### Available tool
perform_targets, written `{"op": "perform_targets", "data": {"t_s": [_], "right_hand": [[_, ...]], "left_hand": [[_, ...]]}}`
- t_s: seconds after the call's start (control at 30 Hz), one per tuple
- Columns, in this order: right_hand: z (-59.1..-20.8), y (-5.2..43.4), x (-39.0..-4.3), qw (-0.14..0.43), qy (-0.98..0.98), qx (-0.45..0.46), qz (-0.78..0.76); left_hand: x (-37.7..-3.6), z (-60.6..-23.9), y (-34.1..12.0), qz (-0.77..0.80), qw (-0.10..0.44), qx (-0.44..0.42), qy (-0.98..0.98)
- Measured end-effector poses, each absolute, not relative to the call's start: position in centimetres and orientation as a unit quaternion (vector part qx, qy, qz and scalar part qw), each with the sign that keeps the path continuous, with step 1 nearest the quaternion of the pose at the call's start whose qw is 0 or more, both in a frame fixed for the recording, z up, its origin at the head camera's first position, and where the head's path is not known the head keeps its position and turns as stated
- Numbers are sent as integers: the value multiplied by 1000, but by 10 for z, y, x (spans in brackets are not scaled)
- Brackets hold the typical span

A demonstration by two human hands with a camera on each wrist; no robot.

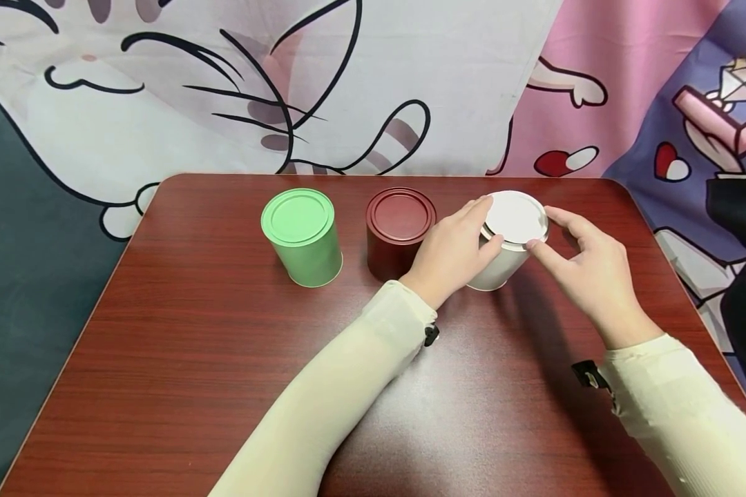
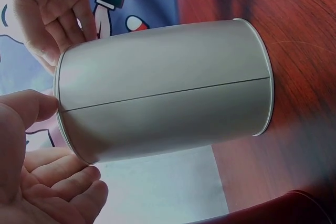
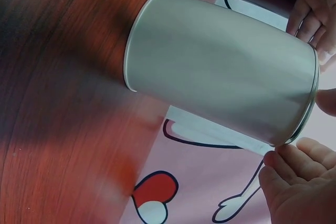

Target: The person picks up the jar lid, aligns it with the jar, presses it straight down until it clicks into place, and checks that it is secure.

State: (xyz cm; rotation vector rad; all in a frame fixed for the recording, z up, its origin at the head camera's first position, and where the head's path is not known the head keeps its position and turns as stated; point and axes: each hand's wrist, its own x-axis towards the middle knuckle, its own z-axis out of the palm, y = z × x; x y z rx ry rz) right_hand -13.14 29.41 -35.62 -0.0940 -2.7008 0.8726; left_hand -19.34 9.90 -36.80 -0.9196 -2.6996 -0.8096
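A white tin can (image 1: 494, 271) stands upright toward the right of the table, with a round white lid (image 1: 517, 216) at its top. My left hand (image 1: 452, 250) grips the left side of the lid's rim between thumb and fingers. From the other side, my right hand (image 1: 590, 269) pinches the rim, thumb at the front and fingertips farther back. A thin dark line shows below the lid's edge. In the left wrist view the can's body (image 2: 168, 87) has a vertical seam, and both hands are up at its top end. The right wrist view shows the can's plain side (image 3: 220, 66).
Left of the white can stands a dark red can (image 1: 400, 217) with its lid on, partly behind my left hand. A green lidded can (image 1: 302, 238) is farther left. All stand near the back edge of the brown wooden table (image 1: 180, 331). A printed cloth (image 1: 460, 83) hangs behind.
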Motion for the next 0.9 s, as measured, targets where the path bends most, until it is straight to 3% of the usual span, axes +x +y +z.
{"op": "perform_targets", "data": {"t_s": [0.9], "right_hand": [[-357, 293, -133, 145, -940, -23, 307]], "left_hand": [[-195, -367, 99, -275, 51, -294, -914]]}}
